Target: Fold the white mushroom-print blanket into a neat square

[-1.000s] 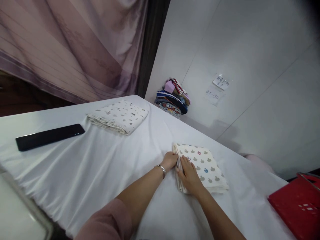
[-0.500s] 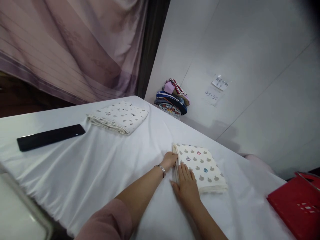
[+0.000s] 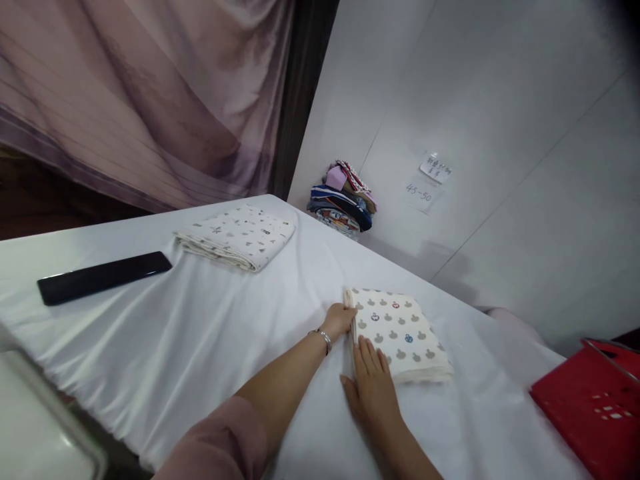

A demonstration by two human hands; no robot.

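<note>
A folded cream cloth with a small animal print (image 3: 400, 330) lies on the white-covered table (image 3: 210, 333). My left hand (image 3: 340, 320), with a bracelet on the wrist, rests against the cloth's near left edge with the fingers curled against it. My right hand (image 3: 373, 387) lies flat on the table at the cloth's near edge, fingers stretched out and touching the fold. A second folded white cloth with small prints (image 3: 235, 237) sits farther back on the left.
A long black flat object (image 3: 103, 277) lies at the left of the table. A pile of colourful clothes (image 3: 343, 197) is stacked on the floor by the white wall. A red basket (image 3: 595, 407) stands at the right. A pink curtain (image 3: 150, 100) hangs behind.
My right hand has slid back off the top of the folded cloth toward me and now lies flat at its near edge. My left hand has stayed at the cloth's left edge.
</note>
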